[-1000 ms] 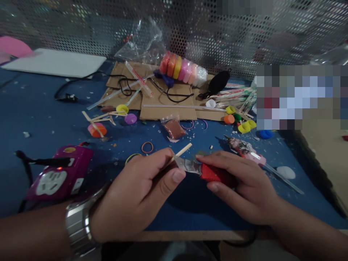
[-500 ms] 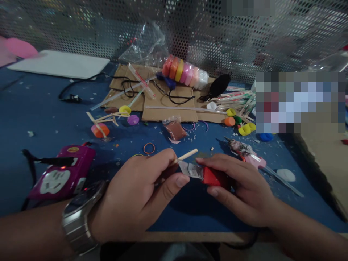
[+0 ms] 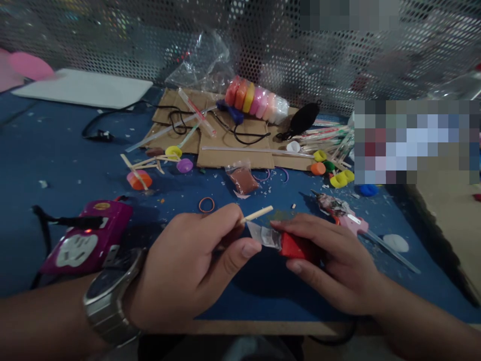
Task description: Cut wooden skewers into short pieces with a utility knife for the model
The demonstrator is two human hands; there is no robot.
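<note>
My left hand (image 3: 195, 255), with a watch (image 3: 112, 296) on its wrist, is closed around a thin pale wooden stick (image 3: 259, 214). The stick's free end points up and to the right. In my right hand (image 3: 334, 260) is a small clear plastic packet of red modelling clay (image 3: 298, 246), held between thumb and fingers. The packet's crumpled clear end (image 3: 266, 235) reaches toward my left thumb; whether the two touch I cannot tell. Both hands are over the blue table (image 3: 240, 296), near its front edge.
A purple power socket box (image 3: 88, 235) with a cord lies left. Right of my hands is a pink glue gun (image 3: 353, 220). A brown clay packet (image 3: 243, 180), a rubber band (image 3: 206, 204) and colourful caps lie behind. Cardboard (image 3: 233, 158) carries straws and wrapped clay (image 3: 257, 98) before a perforated metal screen (image 3: 263, 45).
My left hand has shifted very slightly, and a little more of the stick shows. Both hands keep their holds.
</note>
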